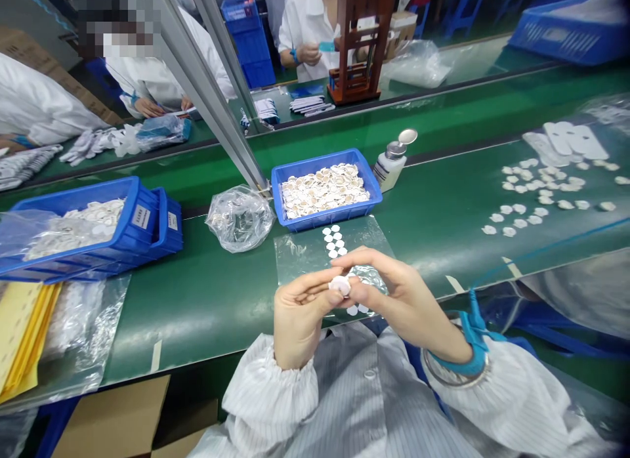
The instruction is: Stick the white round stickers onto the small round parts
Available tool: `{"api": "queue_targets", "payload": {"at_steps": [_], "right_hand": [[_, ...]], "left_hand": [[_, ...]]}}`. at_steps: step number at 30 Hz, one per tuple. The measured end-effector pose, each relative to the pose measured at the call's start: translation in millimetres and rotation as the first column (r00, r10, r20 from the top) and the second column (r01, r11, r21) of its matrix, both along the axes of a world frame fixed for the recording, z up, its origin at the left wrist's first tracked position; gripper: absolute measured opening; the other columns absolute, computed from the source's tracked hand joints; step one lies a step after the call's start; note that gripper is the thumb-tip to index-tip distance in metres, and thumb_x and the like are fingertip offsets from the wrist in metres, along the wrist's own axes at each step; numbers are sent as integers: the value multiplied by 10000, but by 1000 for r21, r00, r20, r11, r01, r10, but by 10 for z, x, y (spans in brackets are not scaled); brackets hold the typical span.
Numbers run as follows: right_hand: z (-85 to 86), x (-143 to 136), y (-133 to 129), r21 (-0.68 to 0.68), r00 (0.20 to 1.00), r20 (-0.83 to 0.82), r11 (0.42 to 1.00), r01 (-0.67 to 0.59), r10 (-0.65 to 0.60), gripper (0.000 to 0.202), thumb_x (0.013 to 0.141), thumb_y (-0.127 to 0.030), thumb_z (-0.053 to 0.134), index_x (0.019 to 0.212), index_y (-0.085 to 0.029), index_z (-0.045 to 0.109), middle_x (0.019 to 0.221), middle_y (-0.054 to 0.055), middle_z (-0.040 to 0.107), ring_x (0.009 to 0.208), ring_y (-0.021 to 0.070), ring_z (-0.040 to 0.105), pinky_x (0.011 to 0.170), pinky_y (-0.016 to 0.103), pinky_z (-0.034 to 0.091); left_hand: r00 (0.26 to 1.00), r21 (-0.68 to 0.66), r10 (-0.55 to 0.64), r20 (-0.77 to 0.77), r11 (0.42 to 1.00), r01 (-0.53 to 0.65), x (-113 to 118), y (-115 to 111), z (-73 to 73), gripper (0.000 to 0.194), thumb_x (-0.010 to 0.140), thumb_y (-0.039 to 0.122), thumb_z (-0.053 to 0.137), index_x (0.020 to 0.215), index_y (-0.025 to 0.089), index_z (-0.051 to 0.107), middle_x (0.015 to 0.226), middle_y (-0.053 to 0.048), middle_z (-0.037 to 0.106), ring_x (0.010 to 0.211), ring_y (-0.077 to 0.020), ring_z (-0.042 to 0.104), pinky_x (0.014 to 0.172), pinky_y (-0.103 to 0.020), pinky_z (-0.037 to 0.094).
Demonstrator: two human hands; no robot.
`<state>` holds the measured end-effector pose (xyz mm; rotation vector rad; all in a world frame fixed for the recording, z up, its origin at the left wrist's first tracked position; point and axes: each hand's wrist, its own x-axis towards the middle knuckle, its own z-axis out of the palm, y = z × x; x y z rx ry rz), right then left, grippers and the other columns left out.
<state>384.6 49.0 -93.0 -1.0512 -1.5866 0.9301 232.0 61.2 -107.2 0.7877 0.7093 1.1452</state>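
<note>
Green table (207,300) runs under me, with a blue tray (325,187) of small discs beyond a clear sheet (305,251). Head view: my left hand (298,313) and right hand (398,297) meet above that sheet, fingers pinched shut on one white disc (340,285) between them.

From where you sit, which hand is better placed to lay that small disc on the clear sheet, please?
Probably the right hand: it hovers directly over the clear sheet, pinching the small disc together with the left hand, which sits off its edge.

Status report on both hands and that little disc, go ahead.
Left hand and right hand pinch one small white disc together. Clear sheet with more discs beneath. Nothing blocking.
</note>
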Motion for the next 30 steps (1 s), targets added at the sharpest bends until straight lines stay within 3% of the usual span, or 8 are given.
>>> {"api": "queue_targets", "payload": {"at_steps": [3, 9, 14, 17, 23, 27, 30], "right_hand": [[-17, -5, -39, 51, 997, -61, 997, -53, 56, 258, 906, -341, 636, 1138, -228, 629, 1090, 51, 692, 1031, 170, 650, 878, 323, 550], [10, -45, -85, 196, 997, -46, 979, -46, 56, 297, 859, -263, 700, 1144, -233, 625, 1062, 62, 694, 1008, 184, 650, 855, 351, 563], [-8, -63, -105, 224, 1000, -11, 974, 28, -26, 281, 853, -216, 703, 1125, -230, 636, 1029, 48, 689, 955, 165, 645, 791, 312, 561], [-23, -72, -97, 307, 995, 22, 947, 91, -102, 303, 849, -184, 704, 1137, -239, 625, 1009, 45, 687, 916, 164, 640, 751, 319, 558], [-32, -49, -92, 580, 954, 139, 803, 138, -264, 176, 867, -97, 639, 965, -243, 640, 1036, 42, 686, 934, 173, 635, 798, 360, 552], [-116, -24, -116, 721, 899, 129, 662, 205, -419, 185, 837, -102, 673, 941, -254, 675, 920, 7, 691, 886, 156, 622, 762, 322, 557], [-173, -12, -137, 780, 884, 135, 598, 183, -448, 203, 833, -95, 679, 981, -233, 697, 916, 5, 718, 891, 154, 632, 783, 321, 559]], "left_hand": [[997, 108, 71, -45, 992, -65, -4, -65, 46, 134, 756, 185, 788, 874, 249, 790, 825, -34, 798, 749, -199, 767, 711, -257, 639], [976, 319, 194, -103, 936, -152, 1, -205, 88, 210, 814, 97, 709, 920, 262, 782, 848, -3, 792, 811, -198, 763, 733, -264, 640], [987, 298, 108, -122, 952, -68, -24, -189, 51, 213, 849, 116, 675, 955, 270, 777, 896, -10, 796, 842, -202, 762, 751, -272, 635], [986, 304, 97, -137, 951, -52, -40, -166, 18, 232, 867, 126, 655, 1003, 277, 766, 961, -16, 794, 883, -191, 756, 791, -255, 618], [975, 410, 187, -117, 904, -124, -30, -194, 73, 494, 876, 51, 610, 1285, 328, 614, 1011, -18, 788, 975, -193, 736, 858, -279, 591], [997, 422, 36, -73, 907, -2, -36, -206, 111, 562, 913, 37, 539, 1371, 362, 529, 1170, -26, 742, 1131, -206, 673, 944, -300, 560], [998, 423, -40, -54, 904, 59, -43, -190, 85, 550, 938, 51, 493, 1399, 350, 501, 1231, -18, 715, 1185, -200, 639, 1015, -309, 523]]}}
